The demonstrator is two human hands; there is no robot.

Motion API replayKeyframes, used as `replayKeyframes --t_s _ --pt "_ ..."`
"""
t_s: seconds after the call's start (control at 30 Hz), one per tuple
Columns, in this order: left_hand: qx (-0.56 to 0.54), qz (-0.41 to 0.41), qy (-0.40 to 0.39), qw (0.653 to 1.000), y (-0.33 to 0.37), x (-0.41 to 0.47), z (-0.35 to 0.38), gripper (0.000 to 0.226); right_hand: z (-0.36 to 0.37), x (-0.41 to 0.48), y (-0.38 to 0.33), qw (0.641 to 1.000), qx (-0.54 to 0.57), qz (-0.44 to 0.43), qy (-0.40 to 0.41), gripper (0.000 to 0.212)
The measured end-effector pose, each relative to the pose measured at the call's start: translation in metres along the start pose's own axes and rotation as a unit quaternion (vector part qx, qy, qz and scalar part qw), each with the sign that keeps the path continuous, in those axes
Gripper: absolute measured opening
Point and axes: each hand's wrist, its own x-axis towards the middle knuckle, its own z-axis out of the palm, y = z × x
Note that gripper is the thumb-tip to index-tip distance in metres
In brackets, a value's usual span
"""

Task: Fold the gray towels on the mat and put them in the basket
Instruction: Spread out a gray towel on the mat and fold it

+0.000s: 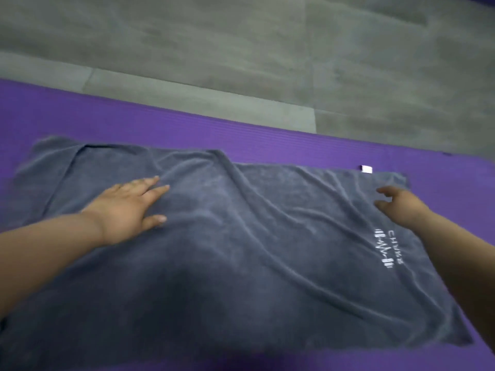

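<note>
While left hand [128,207] presses towel [241,263], right hand [399,206] hovers.

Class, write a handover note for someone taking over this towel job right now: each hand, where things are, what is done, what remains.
Left hand: fingers straight, rests flat on the gray towel, left part.
Right hand: fingers relaxed, by the towel's far right corner; contact unclear.
Towel: spread out, wrinkled, on the purple mat.
Done: towel laid out, not yet folded.
To do: fold it, put it in the basket, which is out of view.
</note>
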Motion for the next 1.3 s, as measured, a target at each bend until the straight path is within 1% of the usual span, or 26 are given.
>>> replayKeyframes --t_s 0.07,0.13,0.2,0.27,0.3,0.37,0.43,0.47,0.5,0.57,0.6,0.63,0.67,0.7,0.77,0.8,0.83,0.9,0.93,1.0,1.1,1.13,1.2,1.3 --pt "-0.022 0.054 0.006 0.998 0.052 0.023 -0.012 0.063 0.006 0.024 0.029 0.996 0.07 0.046 0.024 0.043" --pt "-0.048 0.062 -0.008 0.997 0.096 0.044 -0.006 0.057 0.016 0.045 0.048 0.988 0.117 0.08 0.068 0.041" --pt "-0.099 0.037 -0.022 0.994 0.133 0.053 0.003 0.058 0.025 0.059 0.06 0.983 0.127 0.09 0.099 0.041" --pt "-0.13 -0.01 -0.027 0.991 0.153 0.057 0.017 0.064 0.029 0.073 0.067 0.983 0.122 0.08 0.111 0.045" --pt "-0.129 -0.021 -0.028 0.991 0.159 0.058 0.023 0.066 0.029 0.083 0.069 0.981 0.128 0.081 0.118 0.049" --pt "-0.068 -0.024 -0.044 0.996 0.168 0.056 0.033 0.063 0.026 0.104 0.078 0.974 0.163 0.096 0.123 0.058" --pt "-0.004 0.005 -0.009 1.0 0.175 0.056 0.032 0.056 0.022 0.122 0.087 0.967 0.204 0.112 0.109 0.069" --pt "-0.003 0.011 -0.01 1.0 0.174 0.058 0.031 0.057 0.021 0.128 0.09 0.964 0.209 0.123 0.107 0.072" --pt "0.006 0.017 -0.026 0.999 0.172 0.059 0.031 0.06 0.019 0.134 0.093 0.962 0.209 0.136 0.113 0.072" --pt "0.018 0.014 -0.023 0.999 0.173 0.06 0.03 0.065 0.014 0.146 0.1 0.956 0.214 0.157 0.126 0.061" --pt "0.006 0.003 -0.037 0.999 0.179 0.06 0.023 0.075 0.011 0.152 0.102 0.955 0.22 0.156 0.125 0.051" --pt "-0.025 -0.016 -0.069 0.997 0.184 0.063 0.018 0.093 0.009 0.156 0.103 0.954 0.228 0.146 0.128 0.042" --pt "-0.048 -0.043 -0.08 0.995 0.187 0.066 0.017 0.11 0.005 0.159 0.105 0.952 0.235 0.135 0.145 0.036" --pt "-0.042 -0.06 -0.089 0.993 0.189 0.069 0.02 0.116 0.001 0.162 0.107 0.945 0.245 0.128 0.175 0.033" --pt "-0.031 -0.094 -0.13 0.987 0.195 0.073 0.021 0.107 -0.004 0.166 0.111 0.924 0.28 0.126 0.227 0.034" --pt "-0.017 -0.099 -0.146 0.984 0.198 0.074 0.02 0.101 -0.003 0.166 0.112 0.92 0.295 0.12 0.229 0.037" --pt "-0.016 -0.102 -0.152 0.983 0.2 0.074 0.021 0.097 0.001 0.162 0.112 0.922 0.301 0.113 0.215 0.045" --pt "-0.026 -0.111 -0.154 0.981 0.2 0.076 0.02 0.095 0.012 0.155 0.122 0.93 0.302 0.105 0.179 0.068" --pt "-0.028 -0.116 -0.16 0.98 0.199 0.075 0.02 0.096 0.017 0.148 0.127 0.934 0.294 0.107 0.174 0.072" --pt "-0.039 -0.109 -0.152 0.982 0.198 0.073 0.019 0.095 0.026 0.131 0.141 0.935 0.283 0.12 0.177 0.066" --pt "-0.054 -0.103 -0.146 0.982 0.2 0.073 0.021 0.09 0.036 0.095 0.179 0.938 0.251 0.164 0.172 0.057" --pt "-0.052 -0.101 -0.137 0.984 0.2 0.072 0.023 0.088 0.041 0.078 0.192 0.934 0.254 0.182 0.17 0.054" --pt "-0.047 -0.093 -0.116 0.988 0.199 0.069 0.025 0.087 0.054 0.044 0.217 0.914 0.294 0.224 0.167 0.045" --pt "-0.064 -0.085 -0.092 0.99 0.199 0.068 0.027 0.085 0.082 -0.002 0.251 0.882 0.337 0.301 0.135 0.035"
